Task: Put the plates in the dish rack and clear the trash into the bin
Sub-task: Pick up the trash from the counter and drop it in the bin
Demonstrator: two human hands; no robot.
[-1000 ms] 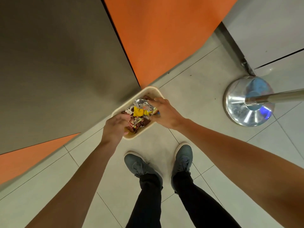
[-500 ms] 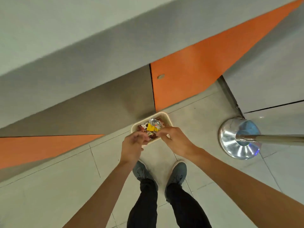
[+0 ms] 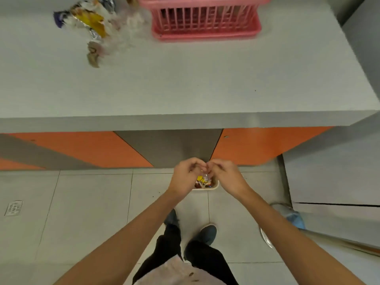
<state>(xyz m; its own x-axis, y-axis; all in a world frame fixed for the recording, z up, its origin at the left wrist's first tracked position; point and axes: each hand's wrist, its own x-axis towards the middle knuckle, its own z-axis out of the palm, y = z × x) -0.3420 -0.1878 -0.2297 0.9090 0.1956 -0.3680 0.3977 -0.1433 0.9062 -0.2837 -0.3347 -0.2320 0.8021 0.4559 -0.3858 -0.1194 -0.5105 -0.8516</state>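
Below counter (image 3: pixel 185 89), cream bin (image 3: pixel 214 187) of bright wrappers (image 3: pixel 202 180), left hand (image 3: pixel 185 178), right hand (image 3: pixel 225 177) above, fingers (image 3: pixel 195 163) curled, hold unclear.

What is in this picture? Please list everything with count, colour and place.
counter: one, pale grey, across the top
dish rack: one, pink, counter's far edge
loose wrappers: one pile, mixed colours, counter's far left
cabinet front: one, orange and grey, below counter
bin: one, cream, on floor under the hands
wrappers in bin: several, yellow, red, silver
floor drain: one, grey, floor left
shoes: two, dark, on floor
left hand: one, fingers curled, above bin
right hand: one, fingers curled, above bin
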